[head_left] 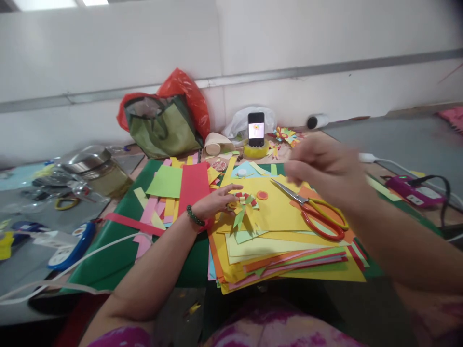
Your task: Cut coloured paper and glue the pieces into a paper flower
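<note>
My left hand (216,201) pinches the paper flower (245,202), which lies on the yellow sheet (277,214) atop the paper stack. My right hand (321,166) hovers blurred above the scissors (303,201); I cannot tell its grip.

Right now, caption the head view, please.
Left hand touches a paper flower on stacked coloured paper; blurred right hand hovers over scissors.

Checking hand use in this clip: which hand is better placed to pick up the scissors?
Probably the right. The right hand hovers, blurred, over the blade end of the scissors, while the left hand rests on the paper flower, farther from them.
</note>
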